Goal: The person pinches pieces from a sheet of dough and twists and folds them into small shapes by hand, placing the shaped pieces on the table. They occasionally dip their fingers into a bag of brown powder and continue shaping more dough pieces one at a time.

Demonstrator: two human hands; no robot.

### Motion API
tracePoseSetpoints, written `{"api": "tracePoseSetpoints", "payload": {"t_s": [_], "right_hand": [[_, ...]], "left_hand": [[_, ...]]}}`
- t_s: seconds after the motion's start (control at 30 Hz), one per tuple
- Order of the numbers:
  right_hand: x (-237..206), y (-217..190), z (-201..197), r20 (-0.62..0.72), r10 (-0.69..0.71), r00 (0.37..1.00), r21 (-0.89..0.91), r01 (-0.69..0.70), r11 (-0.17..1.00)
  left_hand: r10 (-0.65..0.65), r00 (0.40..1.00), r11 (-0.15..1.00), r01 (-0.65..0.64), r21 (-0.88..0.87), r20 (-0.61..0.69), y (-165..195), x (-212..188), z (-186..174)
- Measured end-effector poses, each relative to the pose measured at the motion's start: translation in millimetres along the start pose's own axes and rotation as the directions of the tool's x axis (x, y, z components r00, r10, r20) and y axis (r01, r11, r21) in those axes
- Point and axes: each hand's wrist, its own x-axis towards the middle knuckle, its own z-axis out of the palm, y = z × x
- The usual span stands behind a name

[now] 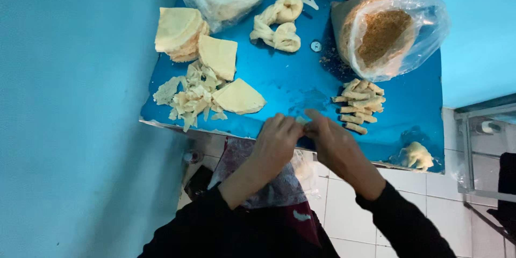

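Hands pinch pastry piece — table edge.

I stand by a shiny blue table. Blue walls are on both sides. The floor has white tiles.

Long black sleeves are worn, ending just above both wrists. The left hand and right hand are left bare, ungloved.
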Motion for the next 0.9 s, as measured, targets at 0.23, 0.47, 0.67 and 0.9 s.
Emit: {"api": "tracePoseSetpoints", "payload": {"t_s": [0.23,0.47,0.67,0.9], "right_hand": [[33,9,-17,0.223,0.100,0.970,0.318,-0.169,0.933],[-1,3,5,-0.077,-0.111,0.991,0.037,0.114,0.993],[0,6,1,-0.049,-0.128,0.991,0.080,0.131,0.988],[-16,9,9,-0.125,-0.082,0.989,0.097,0.094,0.991]], "left_hand": [[-0.258,0.922,0.949,0.298,-0.102,0.289,-19,24,0],[0.021,0.999,0.994,-0.026,0.103,0.048,6,-7,-4],[0.052,0.997,0.985,-0.061,0.161,0.056,6,0,-9],[0.057,0.982,0.948,-0.110,0.299,0.182,25,-16,-24]]}}
